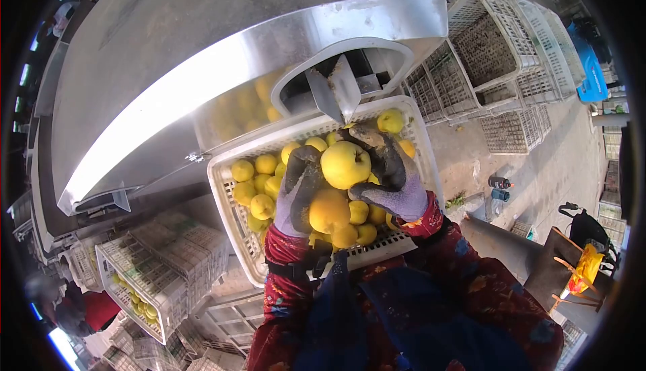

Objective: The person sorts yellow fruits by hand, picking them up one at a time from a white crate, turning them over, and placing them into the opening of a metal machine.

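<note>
The fruit point(345, 165) looks firm but easily bruised, best cupped at its sides, as the right hand point(396, 186) does with curled fingers; whether the left hand point(297, 186) grips, I cannot tell.

A white slatted plastic crate point(227, 217) carries a loose pile of yellow apples point(262, 206). They crowd from 9 to 11 o'clock and again at 5 and 6 o'clock, with a greener apple point(390, 121) near the corner toward 1 o'clock. What supports this crate is hidden. Beyond it, the concrete floor point(464, 152) bears stacked whitish crates point(484, 51) at 2 o'clock, and a dark bottle point(498, 182), a bluish bottle point(500, 195) and green leaves point(455, 200) at 3 o'clock.
</note>
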`<state>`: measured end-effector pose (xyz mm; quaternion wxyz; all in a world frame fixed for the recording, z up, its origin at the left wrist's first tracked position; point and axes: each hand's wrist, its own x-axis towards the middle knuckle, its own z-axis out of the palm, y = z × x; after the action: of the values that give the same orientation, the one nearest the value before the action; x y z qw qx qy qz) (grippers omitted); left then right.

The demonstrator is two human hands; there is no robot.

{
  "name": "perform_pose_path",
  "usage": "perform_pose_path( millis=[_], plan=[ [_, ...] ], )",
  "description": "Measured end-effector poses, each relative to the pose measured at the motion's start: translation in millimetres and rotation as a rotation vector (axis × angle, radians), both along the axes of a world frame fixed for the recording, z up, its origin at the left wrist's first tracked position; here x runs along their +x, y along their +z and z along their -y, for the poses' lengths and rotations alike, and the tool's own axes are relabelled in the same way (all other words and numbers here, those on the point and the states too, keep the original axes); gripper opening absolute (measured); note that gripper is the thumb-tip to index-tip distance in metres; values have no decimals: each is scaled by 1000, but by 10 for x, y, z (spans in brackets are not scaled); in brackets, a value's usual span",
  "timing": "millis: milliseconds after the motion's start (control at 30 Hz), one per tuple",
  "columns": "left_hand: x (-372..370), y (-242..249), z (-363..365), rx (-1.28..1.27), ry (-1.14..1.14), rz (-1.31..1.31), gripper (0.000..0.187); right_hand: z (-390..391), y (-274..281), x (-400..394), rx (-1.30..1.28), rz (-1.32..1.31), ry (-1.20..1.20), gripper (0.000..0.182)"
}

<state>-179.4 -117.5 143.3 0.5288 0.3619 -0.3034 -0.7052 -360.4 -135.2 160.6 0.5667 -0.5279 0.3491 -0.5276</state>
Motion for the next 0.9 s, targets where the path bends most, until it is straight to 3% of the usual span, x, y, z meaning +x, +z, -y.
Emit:
perform_pose_path(
  millis=[33, 100, 167, 267, 367, 500, 567, 633, 700, 733, 767, 800, 900],
  plan=[
    [38, 15, 28, -85, -24, 161, 35, 42, 2, -60, -25, -74, 21, 78],
    [39, 96, 91, 182, 9, -151, 46, 119, -33, -165, -62, -267, -5, 78],
    [-8, 98, 122, 118, 48, -120, 55, 141, -18, -206, 45, -413, 4, 80],
    [-28, -30, 151, 5, 25, -38, 64, 25, -12, 46, 332, 170, -39, 80],
    [-42, -56, 207, -95, 11, 98, 60, 103, -187, 31, 10, -273, -155, 79],
    [27, -52, 282, 77, 22, -46, 54, 211, -166, 68, 87, -354, -268, 75],
    [60, -92, 277, -128, 80, 403, 52, 354, -181, 82, 6, -527, -344, 66],
    [68, -234, 255, -208, 179, 578, 44, 592, -230, 171, -150, -721, -408, 63],
    [66, -415, 240, -34, 241, 292, 38, 925, -340, 307, -249, -891, -444, 60],
    [69, -418, 260, 118, 251, -57, 41, 1102, -380, 388, -221, -1101, -506, 59],
    [73, -421, 279, 288, 303, -400, 49, 1208, -334, 387, -249, -1059, -493, 60],
    [71, -350, 299, 257, 287, -327, 52, 1256, -232, 367, -274, -1018, -483, 61],
    [-51, -402, 271, 128, 337, 6, 62, 1113, 53, 133, -3, -585, -352, 68]
  ],
)
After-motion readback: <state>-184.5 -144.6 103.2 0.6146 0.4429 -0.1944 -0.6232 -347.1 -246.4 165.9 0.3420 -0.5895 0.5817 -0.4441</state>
